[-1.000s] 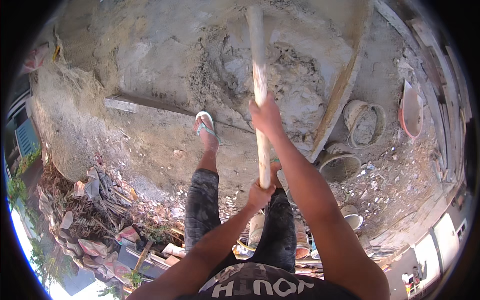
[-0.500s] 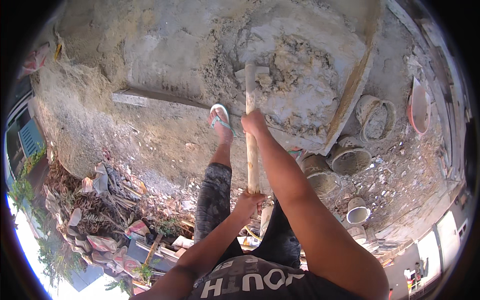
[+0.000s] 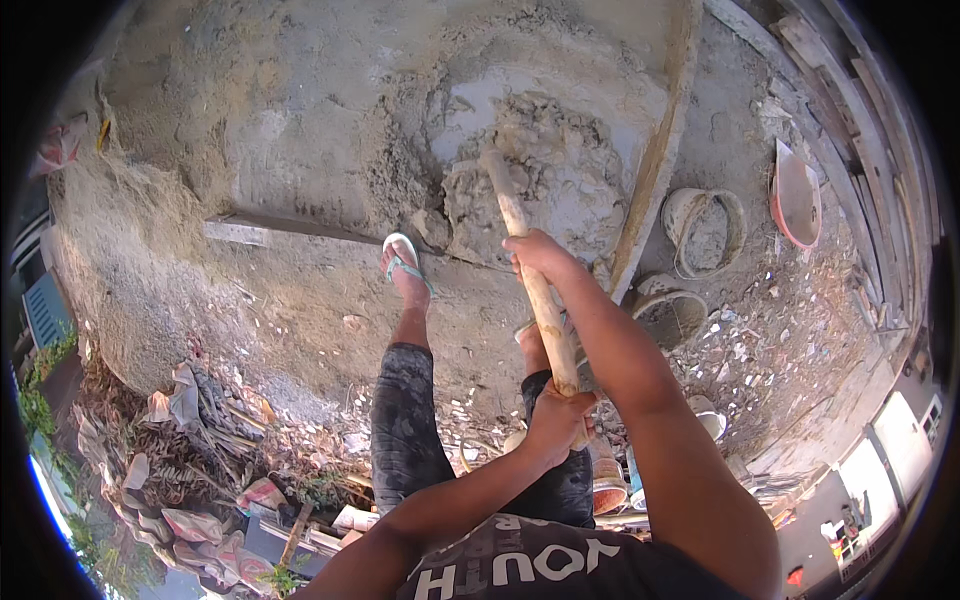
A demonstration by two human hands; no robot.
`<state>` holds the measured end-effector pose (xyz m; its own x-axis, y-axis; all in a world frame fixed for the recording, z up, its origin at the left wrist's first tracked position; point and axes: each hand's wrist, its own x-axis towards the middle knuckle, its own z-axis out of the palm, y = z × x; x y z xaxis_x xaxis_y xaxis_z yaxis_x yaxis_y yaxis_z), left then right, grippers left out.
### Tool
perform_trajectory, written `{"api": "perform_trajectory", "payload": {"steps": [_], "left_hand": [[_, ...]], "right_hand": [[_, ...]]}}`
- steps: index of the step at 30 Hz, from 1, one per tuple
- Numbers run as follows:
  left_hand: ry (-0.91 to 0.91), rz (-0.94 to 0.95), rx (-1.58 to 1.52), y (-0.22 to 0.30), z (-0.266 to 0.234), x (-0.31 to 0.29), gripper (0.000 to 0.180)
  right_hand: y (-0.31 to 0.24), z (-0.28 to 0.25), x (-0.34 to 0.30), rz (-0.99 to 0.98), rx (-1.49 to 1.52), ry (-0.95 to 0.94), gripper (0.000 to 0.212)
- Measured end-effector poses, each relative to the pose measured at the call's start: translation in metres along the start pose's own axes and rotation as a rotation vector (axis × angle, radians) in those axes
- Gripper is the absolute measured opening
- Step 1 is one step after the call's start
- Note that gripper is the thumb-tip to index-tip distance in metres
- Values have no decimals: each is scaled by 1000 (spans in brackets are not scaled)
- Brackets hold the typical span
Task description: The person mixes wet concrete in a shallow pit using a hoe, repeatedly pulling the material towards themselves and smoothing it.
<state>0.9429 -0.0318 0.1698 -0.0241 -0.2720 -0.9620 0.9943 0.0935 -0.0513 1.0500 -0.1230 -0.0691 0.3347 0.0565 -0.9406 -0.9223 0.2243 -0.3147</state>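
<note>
Both my hands grip the pale wooden handle of a hoe [image 3: 543, 305]. My right hand [image 3: 540, 252] is wrapped round the middle of the shaft. Lower down, close to my body, my left hand [image 3: 557, 425] is closed round the butt end. The shaft slants away from me toward the left, and its far end meets a heap of wet grey mortar [image 3: 575, 150]. The hoe's blade cannot be made out there; mortar seems to cover it. Pale watery slurry lies around the lumpy mix.
A long board [image 3: 655, 160] edges the mortar on the right, a shorter board [image 3: 300, 230] on the left. Beyond the right board stand a mortar-caked bucket [image 3: 705, 235], another bucket [image 3: 672, 318] and a reddish pan [image 3: 797, 200]. A debris heap [image 3: 190, 440] lies at lower left.
The handle has gone from nearly straight to slanting, its near end swung right with my left hand. The hoe's head, visible before, is now hidden at the mortar. The view has shifted.
</note>
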Motion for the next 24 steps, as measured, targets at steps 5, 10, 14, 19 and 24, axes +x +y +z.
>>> {"api": "perform_trajectory", "payload": {"steps": [5, 10, 14, 19, 24], "left_hand": [[-2, 71, 333, -77, -21, -14, 33], [58, 134, 736, -112, -151, 89, 27], [87, 292, 916, -72, -144, 149, 43], [-58, 325, 818, 58, -41, 193, 30], [14, 77, 725, 12, -98, 147, 26]], "right_hand": [[-13, -28, -98, -106, -36, 214, 30], [53, -13, -50, -258, 91, 443, 37], [21, -33, -50, -415, 180, 554, 39], [-88, -133, 52, -333, 47, 598, 42], [14, -76, 69, -217, -45, 686, 47]]}}
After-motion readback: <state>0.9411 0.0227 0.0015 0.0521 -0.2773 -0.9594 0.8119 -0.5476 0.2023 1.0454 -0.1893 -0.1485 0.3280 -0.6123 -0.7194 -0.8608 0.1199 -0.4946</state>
